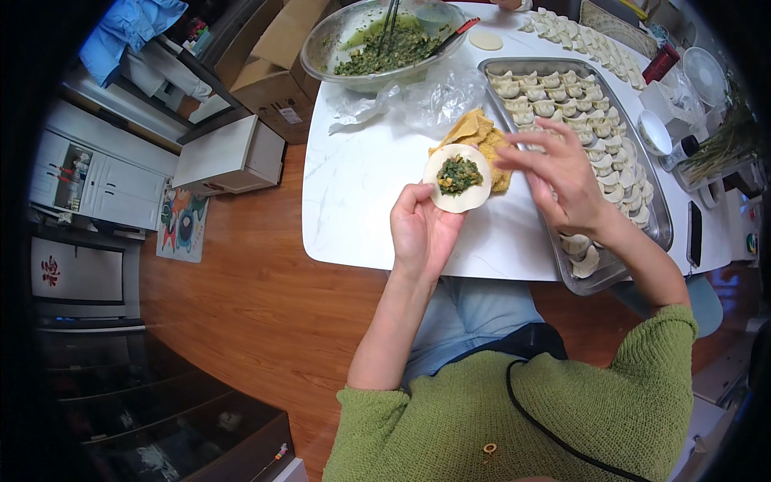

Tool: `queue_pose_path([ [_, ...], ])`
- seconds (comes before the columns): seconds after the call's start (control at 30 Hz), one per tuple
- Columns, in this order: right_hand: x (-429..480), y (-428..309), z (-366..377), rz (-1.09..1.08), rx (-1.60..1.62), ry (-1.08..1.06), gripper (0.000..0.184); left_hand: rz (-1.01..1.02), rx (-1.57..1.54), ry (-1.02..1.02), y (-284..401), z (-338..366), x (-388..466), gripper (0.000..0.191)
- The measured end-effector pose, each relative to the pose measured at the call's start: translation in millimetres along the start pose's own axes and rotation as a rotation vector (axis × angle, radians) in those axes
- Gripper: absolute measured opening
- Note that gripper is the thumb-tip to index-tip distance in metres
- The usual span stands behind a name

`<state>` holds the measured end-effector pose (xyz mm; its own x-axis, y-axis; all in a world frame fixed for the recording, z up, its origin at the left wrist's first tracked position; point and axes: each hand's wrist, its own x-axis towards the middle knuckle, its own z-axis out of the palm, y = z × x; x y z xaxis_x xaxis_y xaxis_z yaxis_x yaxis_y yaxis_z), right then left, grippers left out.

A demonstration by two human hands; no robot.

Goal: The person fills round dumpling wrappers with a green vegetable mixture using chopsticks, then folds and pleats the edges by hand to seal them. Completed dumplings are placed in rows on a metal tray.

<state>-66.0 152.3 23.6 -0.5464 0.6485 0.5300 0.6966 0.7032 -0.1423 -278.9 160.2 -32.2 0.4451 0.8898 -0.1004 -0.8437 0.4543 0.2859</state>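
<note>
On the fingers of my left hand (426,232) lies a round dumpling wrapper (443,199), its thumb on the rim. A mound of chopped green and yellow filling (459,175) sits in the middle of the wrapper. My right hand (563,175) is raised to the right of it, fingers spread and holding nothing, above the left side of a metal tray (661,226). Rows of folded dumplings (544,108) fill much of that tray. Beyond the wrapper, a large bowl (313,57) holds more filling, with dark chopsticks (393,18) and a red-handled utensil (452,36) in it.
A yellow cloth (471,128) and crumpled clear plastic (443,99) lie on the white table (355,211). A single wrapper (485,41) is near the bowl. More dumplings (587,42), a white bowl (654,132) and a phone (694,234) are at the right. Another person's hand (508,3) shows at the far edge.
</note>
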Motion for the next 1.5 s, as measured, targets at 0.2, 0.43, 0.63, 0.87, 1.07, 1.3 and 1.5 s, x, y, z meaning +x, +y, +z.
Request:
queue_pose_path([
  [0.2, 31.6, -16.6, 24.8, -0.073, 0.064, 0.034, 0.039, -0.084, 0.065, -0.036, -3.9, 7.0, -1.4, 0.072],
  [0.43, 36.4, -14.5, 40.6, -0.095, 0.037, 0.049, 0.037, -0.096, 0.061, -0.022, 0.2, 8.0, -5.2, 0.082],
  [0.63, 28.2, 29.6, 34.7, 0.257, 0.349, 0.026, 0.035, -0.057, 0.034, -0.022, 7.1, 0.1, -5.0, 0.077],
  [0.87, 9.5, 31.9, 70.4, 0.274, -0.133, -0.316, 0.032, 0.081, -0.049, 0.082, 9.9, -8.9, -5.6, 0.061],
  [1.07, 17.4, 24.7, 47.9, 0.540, 0.357, -0.108, 0.037, 0.184, 0.029, 0.128, 3.7, -4.1, -4.2, 0.050],
  [1.3, 22.3, -2.7, 68.6, 1.004, 1.321, -0.183, 0.042, 0.143, 0.174, 0.143, -13.4, 7.1, -8.1, 0.050],
  [1.5, 15.7, -8.5, 60.6, 1.126, 1.726, 0.082, 0.036, 0.174, 0.644, 0.110, -19.7, 3.9, -32.3, 0.047],
])
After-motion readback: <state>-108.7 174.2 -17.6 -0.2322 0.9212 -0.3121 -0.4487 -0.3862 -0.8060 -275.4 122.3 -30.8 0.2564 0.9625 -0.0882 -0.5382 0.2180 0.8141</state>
